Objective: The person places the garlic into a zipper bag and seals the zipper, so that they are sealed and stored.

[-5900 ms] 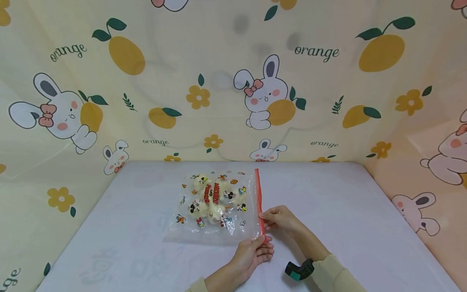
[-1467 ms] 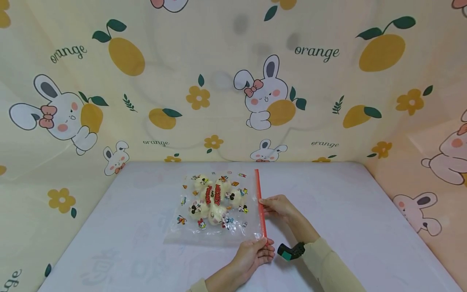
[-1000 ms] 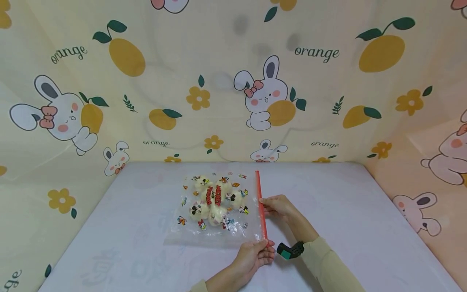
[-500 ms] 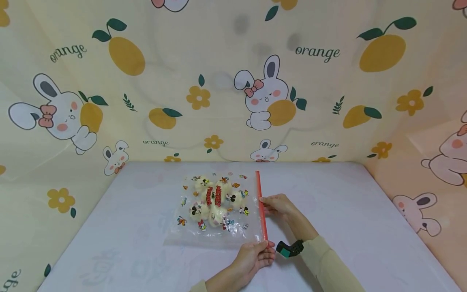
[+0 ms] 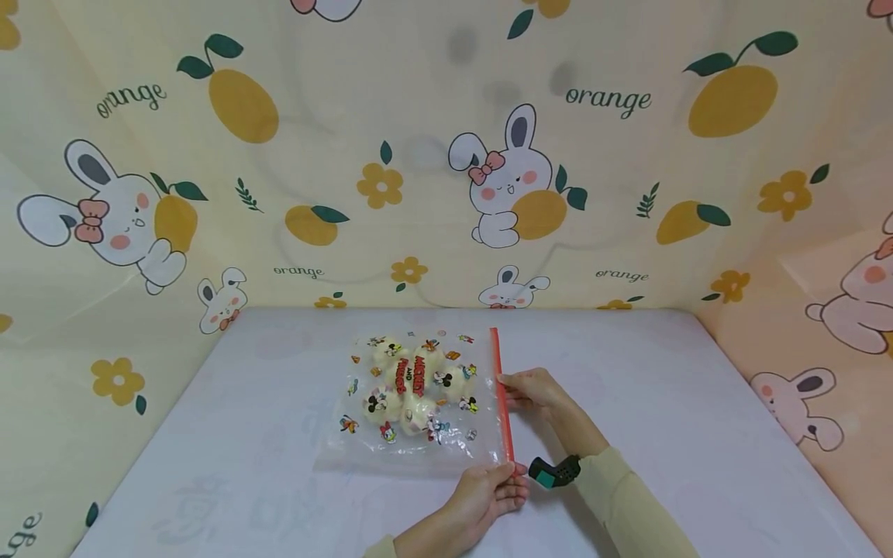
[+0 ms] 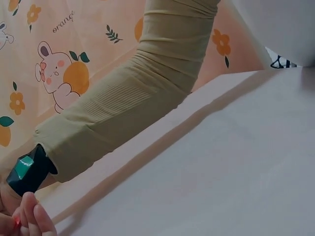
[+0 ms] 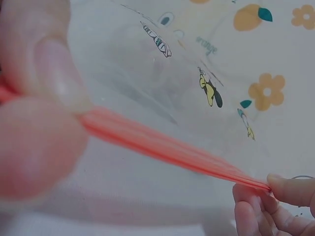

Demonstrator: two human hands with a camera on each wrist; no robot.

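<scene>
A clear zip bag [image 5: 446, 453] with cartoon prints and red lettering lies on the table, its red zip strip [image 5: 498, 353] along the right side. Several pale, rounded pieces [image 5: 418, 415] sit inside, partly covered by the prints. My left hand [image 5: 477, 500] pinches the strip's near end between thumb and fingers. Farther up, about mid-strip, my right hand [image 5: 537, 395] pinches the same edge. The right wrist view shows the strip [image 7: 162, 147] stretched straight between both hands, pressed together along its length. In the left wrist view only the fingertips of my left hand [image 6: 32, 216] show.
The table [image 5: 209, 465] has a white cover. A cloth backdrop [image 5: 418, 70] printed with rabbits and oranges rises behind it and at both sides. A black band [image 5: 554, 471] with a green patch is on my right wrist, below a beige sleeve [image 5: 635, 504].
Since the earliest frame my right hand has slid up the zip strip, away from my left hand, and the strip looks straighter. Over the last second both hands stay nearly still.
</scene>
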